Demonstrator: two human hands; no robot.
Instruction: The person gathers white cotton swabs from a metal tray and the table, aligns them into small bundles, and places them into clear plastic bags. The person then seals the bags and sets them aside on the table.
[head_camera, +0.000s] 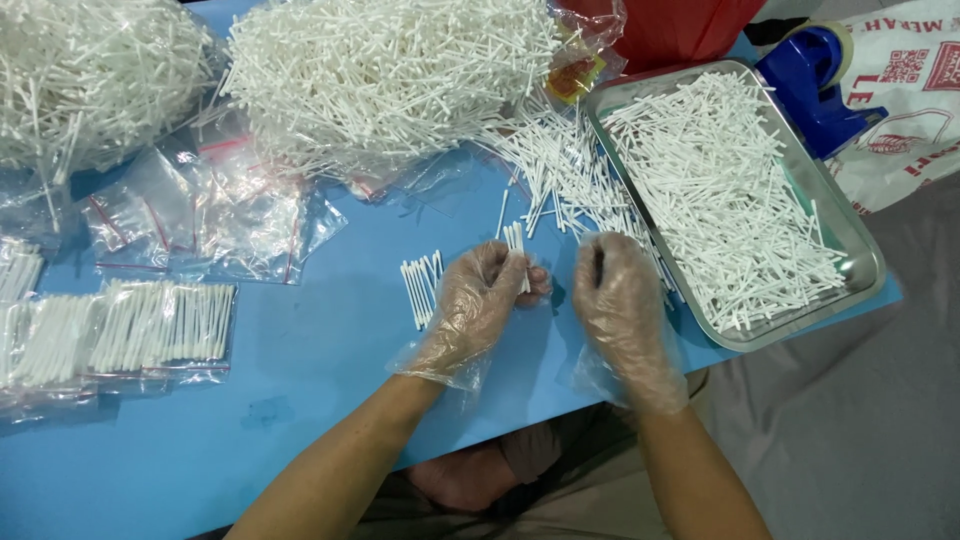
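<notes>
1. Head view: my left hand (478, 295) pinches a small bunch of white swabs (515, 243) above the blue table (300, 370), upright, long axis away from me.
2. My right hand (618, 295) curls closed beside the steel tray (860, 240); loose swabs (560, 170) lie just beyond.

blue tape dispenser (812, 85) | red bag (680, 28) | empty clear zip bags (225, 215) | printed white sack (905, 100)

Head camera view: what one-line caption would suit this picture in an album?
Gloved left hand pinches a small bunch of white swabs over a blue table, right hand beside a metal tray of more.
</notes>
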